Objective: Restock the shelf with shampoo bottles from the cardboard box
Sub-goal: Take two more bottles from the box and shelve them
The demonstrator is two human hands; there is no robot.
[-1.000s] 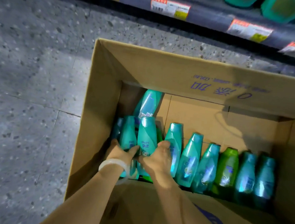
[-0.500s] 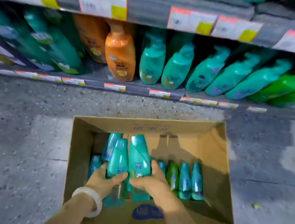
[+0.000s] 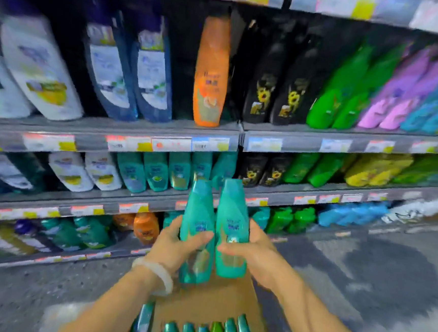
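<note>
Above the box [image 3: 208,305], each hand held one teal bottle upright: left hand [image 3: 176,244] and right hand [image 3: 255,253], fingers clamped round them, bottles touching.

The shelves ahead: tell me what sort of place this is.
Most likely a supermarket or drugstore hair-care aisle. Tiered shelves hold rows of shampoo bottles, price tags line each shelf edge, and a cardboard box of teal bottles sits on the floor for restocking.
</note>
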